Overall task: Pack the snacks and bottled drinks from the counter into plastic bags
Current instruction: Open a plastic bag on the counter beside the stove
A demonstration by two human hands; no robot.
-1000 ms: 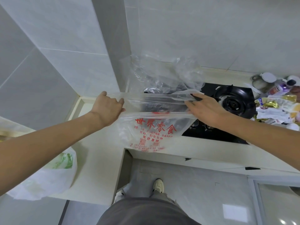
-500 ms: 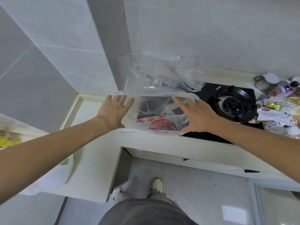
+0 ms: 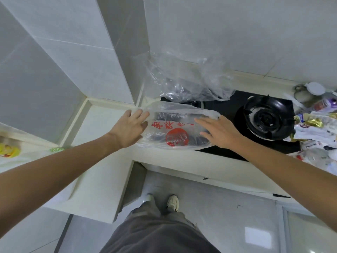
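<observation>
- We stand at a cream corner counter [image 3: 102, 161], grey tiled walls behind.
- The red-printed clear plastic bag [image 3: 175, 132] lies flattened across the hob's [image 3: 228, 106] edge.
- Our left hand [image 3: 129, 128] and right hand [image 3: 220, 132] rest open-palmed on it, gripping nothing.

Pale grey tiled walls [image 3: 218, 33] meet in a corner. A cream counter [image 3: 102, 172] stands over grey floor tiles [image 3: 209, 207].

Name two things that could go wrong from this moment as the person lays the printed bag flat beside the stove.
1. The printed bag lies partly on the black hob near the burner; if the hob is hot, the plastic could melt.
2. Both the left hand and the right hand rest open and flat on it, neither gripping, so the bag's edge near the counter's front could slip off.
</observation>
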